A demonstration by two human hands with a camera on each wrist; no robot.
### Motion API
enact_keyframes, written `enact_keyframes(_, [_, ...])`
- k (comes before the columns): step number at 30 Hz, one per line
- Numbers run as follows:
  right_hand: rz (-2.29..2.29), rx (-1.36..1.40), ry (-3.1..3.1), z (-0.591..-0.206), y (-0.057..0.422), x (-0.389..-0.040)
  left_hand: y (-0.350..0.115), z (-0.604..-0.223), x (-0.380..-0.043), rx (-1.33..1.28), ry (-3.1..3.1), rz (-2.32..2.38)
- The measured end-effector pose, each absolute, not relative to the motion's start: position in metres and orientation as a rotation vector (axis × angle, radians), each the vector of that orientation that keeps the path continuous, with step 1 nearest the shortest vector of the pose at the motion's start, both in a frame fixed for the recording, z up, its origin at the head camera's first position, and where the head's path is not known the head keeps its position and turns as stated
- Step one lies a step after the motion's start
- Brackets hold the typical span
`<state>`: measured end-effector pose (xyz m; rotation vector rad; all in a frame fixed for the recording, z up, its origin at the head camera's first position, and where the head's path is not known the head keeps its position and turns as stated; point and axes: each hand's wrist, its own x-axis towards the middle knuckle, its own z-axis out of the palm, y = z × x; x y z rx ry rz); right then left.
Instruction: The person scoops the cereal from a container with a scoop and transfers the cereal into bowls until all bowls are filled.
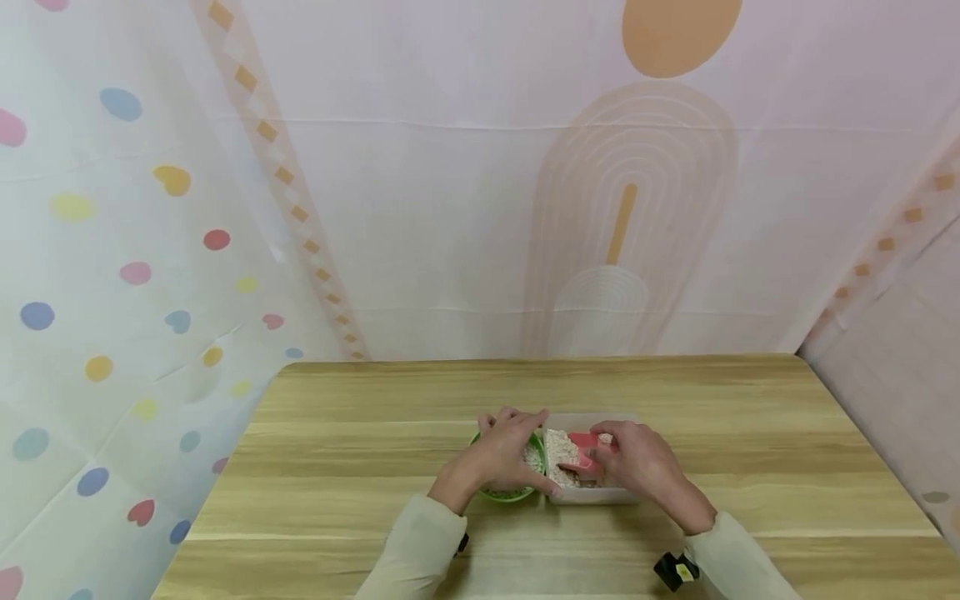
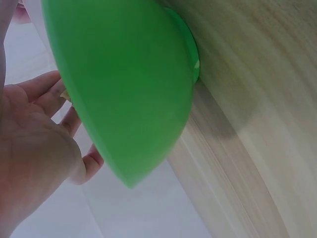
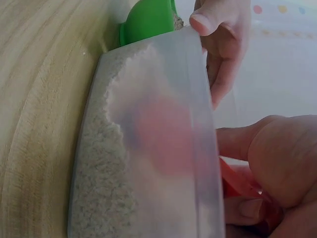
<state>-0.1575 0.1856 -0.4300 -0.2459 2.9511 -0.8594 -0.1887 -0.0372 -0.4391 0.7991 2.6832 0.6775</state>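
A green bowl [image 2: 124, 89] stands on the table, with pale flakes visible inside in the head view. My left hand [image 1: 512, 452] spreads over it, fingers at its far rim. The thumb rests at the near left corner of a frosted plastic box [image 3: 203, 148] right beside the bowl. Inside the box lie pale, oat-like flakes [image 1: 558, 450]. My right hand [image 1: 637, 454] reaches over the right side of the box and grips a red scoop [image 1: 585, 454], which sits among the flakes. Through the box wall the scoop shows as a blurred red patch in the right wrist view.
Both bowl and box stand on a wood-grain table [image 1: 360, 450]. A pale patterned cloth [image 1: 450, 233] hangs behind the table's far edge, and another with coloured dots hangs at the left. Black wrist-camera mounts [image 1: 675, 572] sit under the sleeves.
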Motion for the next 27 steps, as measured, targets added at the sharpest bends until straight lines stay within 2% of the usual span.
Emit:
enact_keyframes(16, [-0.838,-0.683,3.061,-0.448,0.201,-0.175,-0.034,-0.435,-0.188,0.758,2.697,0.656])
enact_keyframes(27, [-0.769,-0.872,2.962,-0.438,0.218,-0.179,-0.033,-0.434,-0.188,0.729,2.672,0.691])
